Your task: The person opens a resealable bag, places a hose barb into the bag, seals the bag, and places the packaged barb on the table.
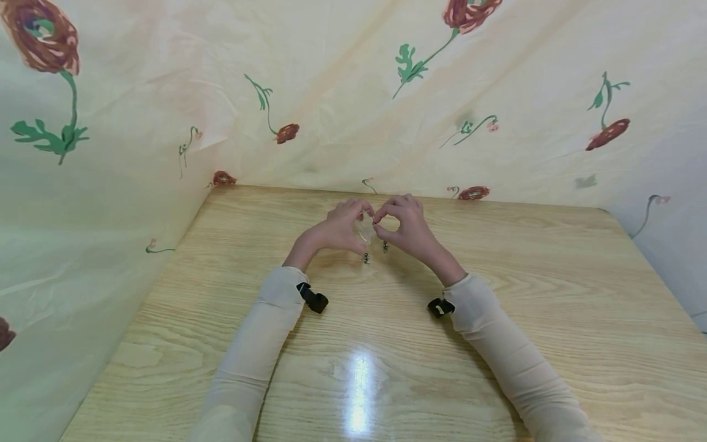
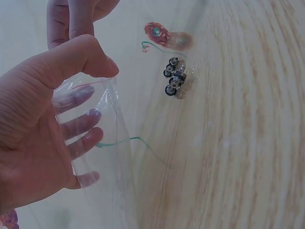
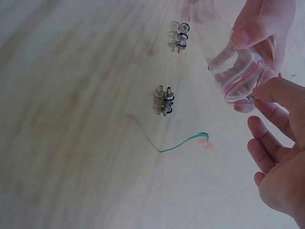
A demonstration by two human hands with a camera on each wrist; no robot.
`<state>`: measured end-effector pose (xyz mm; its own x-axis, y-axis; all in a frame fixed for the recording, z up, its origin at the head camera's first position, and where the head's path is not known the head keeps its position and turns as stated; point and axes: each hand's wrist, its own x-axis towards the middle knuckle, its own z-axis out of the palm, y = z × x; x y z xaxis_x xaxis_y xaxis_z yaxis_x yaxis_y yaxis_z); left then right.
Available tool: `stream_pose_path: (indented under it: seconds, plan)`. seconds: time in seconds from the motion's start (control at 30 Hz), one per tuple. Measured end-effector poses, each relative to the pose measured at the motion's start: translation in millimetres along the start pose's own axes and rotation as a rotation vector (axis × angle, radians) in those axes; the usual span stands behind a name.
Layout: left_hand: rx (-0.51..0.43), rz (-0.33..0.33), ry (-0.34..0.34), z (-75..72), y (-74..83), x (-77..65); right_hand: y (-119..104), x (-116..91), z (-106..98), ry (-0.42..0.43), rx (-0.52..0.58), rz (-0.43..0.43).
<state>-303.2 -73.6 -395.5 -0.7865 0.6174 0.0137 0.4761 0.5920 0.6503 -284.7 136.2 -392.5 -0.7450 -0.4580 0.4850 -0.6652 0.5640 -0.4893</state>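
Note:
My left hand [image 1: 343, 227] grips a clear plastic zip bag [image 3: 228, 62] near its mouth, thumb on one side and fingers showing through the film. A red line runs along the bag's seal. At that mouth, the thumb and forefinger of my right hand [image 1: 409, 228] pinch a tiny metallic piece [image 3: 253, 97], mostly hidden by the fingertips. Below the hands, small metal fittings with black rings stand on the table in two spots: one fitting [image 1: 366, 258] under the left thumb, another fitting [image 1: 385, 247] under the right hand. The left wrist view shows several ringed fittings [image 2: 174, 82] close together.
The wood-grain table [image 1: 353, 331] has a glossy surface with a bright light reflection near its front. A flower-printed cloth [image 1: 342, 92] hangs behind it and along the left side. Black straps [image 1: 313, 299] circle both sleeve cuffs.

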Motion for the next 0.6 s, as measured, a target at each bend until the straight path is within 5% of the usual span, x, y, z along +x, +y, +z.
stream_pose_path:
  seconds: [0.6]
  plan:
    - [0.011, 0.008, -0.008, -2.3, 3.0, -1.9, -2.8, 0.1, -1.1, -0.021, -0.013, 0.018]
